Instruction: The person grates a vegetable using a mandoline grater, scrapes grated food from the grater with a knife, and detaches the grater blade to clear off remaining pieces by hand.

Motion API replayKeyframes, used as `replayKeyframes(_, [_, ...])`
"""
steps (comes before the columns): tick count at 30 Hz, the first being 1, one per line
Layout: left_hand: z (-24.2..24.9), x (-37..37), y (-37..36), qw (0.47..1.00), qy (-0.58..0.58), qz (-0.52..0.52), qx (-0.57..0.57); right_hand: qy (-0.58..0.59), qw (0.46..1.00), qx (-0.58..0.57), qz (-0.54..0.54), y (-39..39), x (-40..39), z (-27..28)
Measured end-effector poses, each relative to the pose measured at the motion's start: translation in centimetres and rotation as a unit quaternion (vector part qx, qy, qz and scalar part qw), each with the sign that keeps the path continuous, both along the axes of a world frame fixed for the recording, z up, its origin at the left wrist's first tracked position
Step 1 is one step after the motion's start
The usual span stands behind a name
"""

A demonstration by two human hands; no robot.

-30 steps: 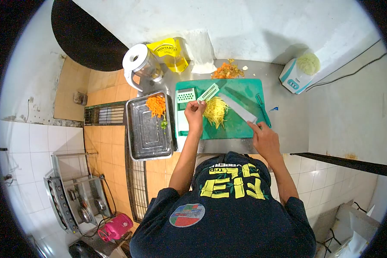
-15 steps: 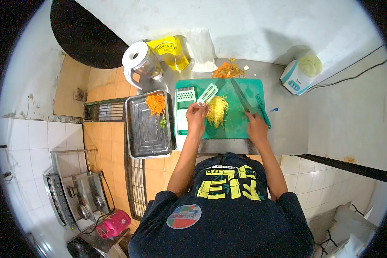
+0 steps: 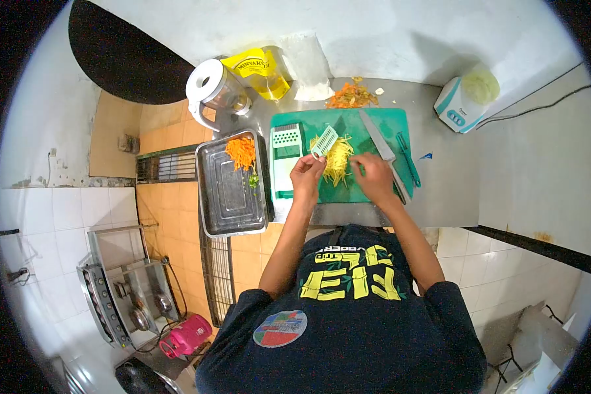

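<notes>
In my left hand (image 3: pixel 307 173) is a small pale-green grater plate (image 3: pixel 325 140), pinched at its lower end and tilted above a pile of yellow shreds (image 3: pixel 339 163). My right hand (image 3: pixel 375 178) hovers at the right side of the pile, fingers loosely bent and apart, with nothing visible in them. A large knife (image 3: pixel 378 138) lies on the green cutting board (image 3: pixel 391 122), partly beneath my right hand and wrist. Along the board's right edge rests a slim dark-green tool (image 3: pixel 408 159). The pale grater frame (image 3: pixel 285 161) lies at the board's left side.
Left of the board, a metal tray (image 3: pixel 233 226) holds orange shreds (image 3: pixel 241 153) and green bits. Behind stand a blender jug (image 3: pixel 218 92), a yellow pouch (image 3: pixel 259 71), a clear bag of white powder (image 3: pixel 312 72) and peelings (image 3: pixel 352 96). A blender base (image 3: pixel 454 111) is at right.
My right hand has let go of the knife, which now lies on the board, and has moved left to the yellow shreds. The grater plate has shifted slightly over the pile.
</notes>
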State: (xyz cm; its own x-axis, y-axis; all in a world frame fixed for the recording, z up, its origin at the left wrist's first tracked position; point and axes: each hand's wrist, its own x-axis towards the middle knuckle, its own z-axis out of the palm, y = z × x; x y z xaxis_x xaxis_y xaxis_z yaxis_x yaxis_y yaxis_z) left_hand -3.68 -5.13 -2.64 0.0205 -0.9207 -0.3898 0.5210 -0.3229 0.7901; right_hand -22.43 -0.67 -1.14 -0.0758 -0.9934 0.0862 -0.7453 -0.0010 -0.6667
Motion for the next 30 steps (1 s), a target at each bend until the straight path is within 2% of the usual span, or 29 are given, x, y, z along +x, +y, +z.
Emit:
replayKeyframes(3, [-0.3, 0.0, 0.2, 1.0, -0.009, -0.005, -0.006, -0.086, 0.995, -0.054, 0.021, -1.6, 2.2, 0.8])
replayKeyframes(6, [-0.2, 0.3, 0.3, 0.998, -0.05, -0.019, -0.019, -0.125, 0.988, -0.077, 0.05, -2.6, 2.9, 1.1])
replayKeyframes(13, [1.4, 0.5, 0.9, 0.989, -0.122, -0.054, -0.068, -0.122, 0.986, -0.093, 0.072, -3.1, 3.5, 1.0])
replayKeyframes(18, [0.6, 0.8, 0.7, 0.989, -0.118, -0.056, -0.069, -0.109, 0.979, -0.151, 0.086, -3.8, 3.6, 0.7])
replayKeyframes(22, [0.3, 0.8, 0.4, 0.989, -0.121, -0.047, -0.066, -0.043, 0.984, -0.134, 0.109, -4.2, 3.6, 0.9])
replayKeyframes(30, [-0.2, 1.4, 0.1, 0.994, -0.094, -0.011, -0.054, -0.058, 0.985, -0.114, 0.115, -4.6, 3.6, 1.6])
